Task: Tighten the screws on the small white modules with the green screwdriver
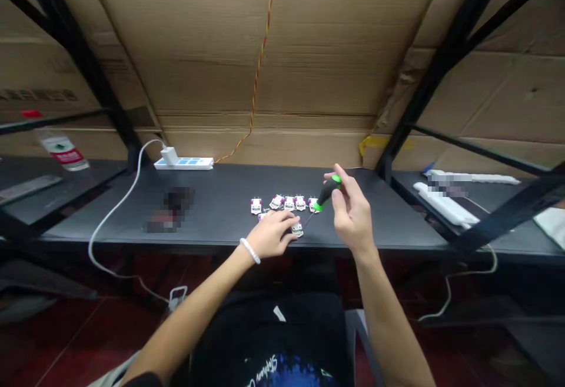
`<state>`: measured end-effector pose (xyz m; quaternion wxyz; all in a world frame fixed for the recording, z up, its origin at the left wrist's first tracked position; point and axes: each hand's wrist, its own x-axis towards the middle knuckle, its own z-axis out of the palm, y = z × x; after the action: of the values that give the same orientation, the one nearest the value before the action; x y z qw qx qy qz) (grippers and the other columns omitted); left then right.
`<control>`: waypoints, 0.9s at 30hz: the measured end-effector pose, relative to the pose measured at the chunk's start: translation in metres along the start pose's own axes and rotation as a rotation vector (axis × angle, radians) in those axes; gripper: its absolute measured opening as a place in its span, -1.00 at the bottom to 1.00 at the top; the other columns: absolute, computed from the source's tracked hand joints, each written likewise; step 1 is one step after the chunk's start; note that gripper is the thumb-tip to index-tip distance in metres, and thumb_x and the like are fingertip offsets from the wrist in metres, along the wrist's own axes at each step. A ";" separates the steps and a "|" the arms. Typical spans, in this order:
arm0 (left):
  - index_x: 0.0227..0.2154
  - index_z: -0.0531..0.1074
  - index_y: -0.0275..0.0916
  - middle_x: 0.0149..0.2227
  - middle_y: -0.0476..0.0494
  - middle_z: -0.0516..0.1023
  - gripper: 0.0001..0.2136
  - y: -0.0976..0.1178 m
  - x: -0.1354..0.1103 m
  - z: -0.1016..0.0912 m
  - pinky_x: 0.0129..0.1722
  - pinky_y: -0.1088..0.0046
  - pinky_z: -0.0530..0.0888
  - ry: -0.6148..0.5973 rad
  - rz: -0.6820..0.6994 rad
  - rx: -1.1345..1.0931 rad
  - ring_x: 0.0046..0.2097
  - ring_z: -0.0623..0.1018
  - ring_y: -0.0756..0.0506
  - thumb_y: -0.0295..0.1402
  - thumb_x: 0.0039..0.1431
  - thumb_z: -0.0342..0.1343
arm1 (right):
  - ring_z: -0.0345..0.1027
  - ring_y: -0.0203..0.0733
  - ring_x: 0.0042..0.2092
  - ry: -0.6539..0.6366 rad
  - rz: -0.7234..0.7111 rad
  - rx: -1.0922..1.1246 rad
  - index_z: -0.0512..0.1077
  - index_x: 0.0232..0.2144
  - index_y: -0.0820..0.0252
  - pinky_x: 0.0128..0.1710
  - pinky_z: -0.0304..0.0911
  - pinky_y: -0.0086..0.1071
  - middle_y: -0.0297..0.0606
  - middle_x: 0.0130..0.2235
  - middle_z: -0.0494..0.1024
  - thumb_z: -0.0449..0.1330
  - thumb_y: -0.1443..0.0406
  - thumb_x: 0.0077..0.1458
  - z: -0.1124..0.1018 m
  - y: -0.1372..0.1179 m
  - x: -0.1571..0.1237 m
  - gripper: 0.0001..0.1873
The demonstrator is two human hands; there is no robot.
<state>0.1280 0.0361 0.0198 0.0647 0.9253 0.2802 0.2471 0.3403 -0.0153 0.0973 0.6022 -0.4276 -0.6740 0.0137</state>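
Observation:
My right hand (352,213) is closed around the black and green handle of a screwdriver (327,192). The thin shaft slants down and left, its tip at a small white part with purple bits (297,230) near the table's front edge. My left hand (274,234), wearing a white bracelet, rests on the tabletop with its fingers closed on that part. Just behind it stand several similar small white and purple parts (289,203) in a loose row. Another one is partly covered by my left fingers.
A white power strip (184,163) with a plugged-in charger lies at the back left; its white cable (104,222) hangs over the front edge. Black metal posts (415,96) flank the dark table (392,222). A bottle (66,152) stands far left. Cardboard (318,52) lines the back.

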 end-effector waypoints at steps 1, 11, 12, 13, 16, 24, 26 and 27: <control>0.17 0.47 -0.22 0.11 -0.30 0.55 -0.65 0.000 0.000 0.000 0.13 0.10 0.47 0.002 0.000 0.000 0.11 0.55 -0.27 -0.33 0.36 0.18 | 0.47 -0.01 0.12 -0.018 -0.009 0.030 0.28 0.37 0.03 0.17 0.39 -0.02 -0.10 0.11 0.55 0.00 0.25 0.42 0.000 0.000 0.000 -0.48; 0.16 0.47 -0.23 0.10 -0.30 0.56 -0.65 -0.001 0.000 0.000 0.11 0.11 0.48 0.001 0.010 -0.005 0.10 0.56 -0.27 -0.33 0.36 0.17 | 0.48 -0.04 0.00 0.048 -0.017 -0.038 0.38 0.30 0.04 0.01 0.45 -0.09 -0.10 0.03 0.54 0.10 0.23 0.39 0.001 -0.003 0.000 -0.53; 0.17 0.47 -0.22 0.10 -0.30 0.55 -0.65 -0.001 0.000 0.000 0.12 0.10 0.48 0.004 0.010 -0.005 0.10 0.55 -0.27 -0.33 0.36 0.17 | 0.48 -0.02 0.05 0.021 -0.025 -0.009 0.33 0.33 0.05 0.07 0.43 -0.06 -0.09 0.06 0.55 0.04 0.25 0.41 0.001 -0.003 0.000 -0.51; 0.17 0.47 -0.22 0.11 -0.30 0.55 -0.65 -0.001 0.000 0.000 0.13 0.10 0.48 0.007 0.009 -0.004 0.11 0.55 -0.27 -0.33 0.36 0.18 | 0.47 -0.01 0.07 0.010 -0.032 0.002 0.31 0.34 0.05 0.08 0.43 -0.05 -0.09 0.08 0.55 0.02 0.26 0.41 0.001 -0.003 0.000 -0.50; 0.17 0.47 -0.22 0.12 -0.30 0.55 -0.65 -0.001 0.000 0.000 0.13 0.08 0.49 0.004 0.006 -0.011 0.11 0.55 -0.27 -0.33 0.36 0.17 | 0.48 -0.02 -0.04 0.068 -0.031 -0.075 0.47 0.20 0.04 -0.09 0.48 -0.13 -0.11 0.01 0.53 0.20 0.18 0.31 0.001 -0.005 0.001 -0.57; 0.17 0.47 -0.25 0.11 -0.31 0.56 -0.65 -0.001 0.000 0.001 0.13 0.09 0.49 0.010 0.007 -0.016 0.11 0.56 -0.28 -0.33 0.36 0.17 | 0.48 -0.01 0.03 -0.038 -0.024 0.037 0.24 0.39 0.06 0.07 0.43 -0.06 -0.10 0.07 0.55 0.03 0.24 0.40 0.002 -0.002 -0.001 -0.45; 0.16 0.47 -0.24 0.11 -0.30 0.56 -0.65 0.000 0.000 0.000 0.13 0.08 0.49 0.007 0.008 -0.021 0.11 0.56 -0.28 -0.33 0.37 0.17 | 0.48 -0.01 -0.02 -0.026 -0.037 0.012 0.34 0.32 0.05 0.02 0.44 -0.08 -0.12 0.02 0.55 0.12 0.21 0.35 0.001 -0.004 0.000 -0.48; 0.16 0.47 -0.24 0.11 -0.30 0.55 -0.65 0.000 0.000 -0.001 0.13 0.08 0.50 0.005 0.005 -0.022 0.11 0.56 -0.28 -0.33 0.37 0.17 | 0.46 -0.03 -0.07 0.003 -0.038 -0.027 0.42 0.24 0.04 -0.05 0.44 -0.11 -0.14 -0.03 0.54 0.20 0.18 0.31 0.001 -0.006 0.000 -0.52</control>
<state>0.1279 0.0364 0.0204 0.0734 0.9247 0.2753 0.2524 0.3359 -0.0183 0.0999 0.5975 -0.4230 -0.6812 -0.0075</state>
